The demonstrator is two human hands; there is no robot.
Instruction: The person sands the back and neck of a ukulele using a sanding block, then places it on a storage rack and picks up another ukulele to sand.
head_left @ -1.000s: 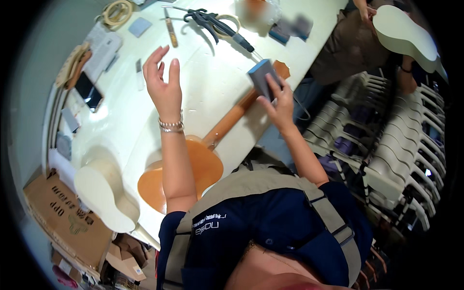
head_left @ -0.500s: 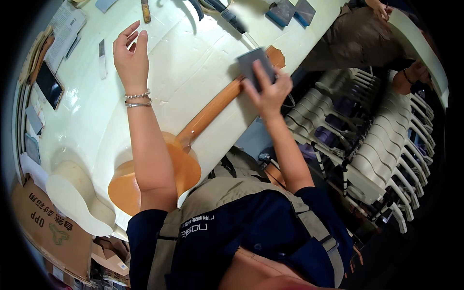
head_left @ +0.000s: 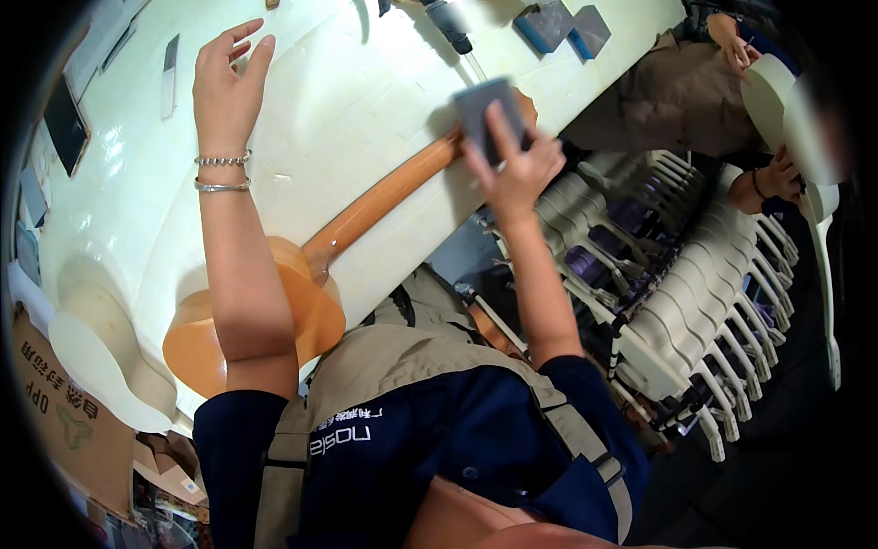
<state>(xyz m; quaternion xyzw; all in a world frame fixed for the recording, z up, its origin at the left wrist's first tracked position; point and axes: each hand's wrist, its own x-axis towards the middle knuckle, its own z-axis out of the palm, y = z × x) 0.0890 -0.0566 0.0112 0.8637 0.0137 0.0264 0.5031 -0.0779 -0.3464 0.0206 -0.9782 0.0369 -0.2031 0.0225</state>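
A brown, unstrung ukulele lies on the pale workbench, its smooth neck slanting up toward the right. Its glossy orange-brown body is partly hidden behind my left forearm. My right hand grips a grey rectangular block, which looks like a sanding block, over the head end of the neck. The block is slightly blurred and covers most of the headstock; whether they touch I cannot tell. My left hand hovers over the bench with fingers apart, holding nothing.
A cream ukulele body rests at the bench's left edge, by a cardboard box. Two grey-blue blocks and a dark tool lie at the back. Right, cream ukuleles fill a rack; beyond, a person handles another.
The whole view has shifted, so the bench and ukulele sit farther left. My right hand stays near the headstock with the block. The other person's cream ukulele has swung down, showing its neck.
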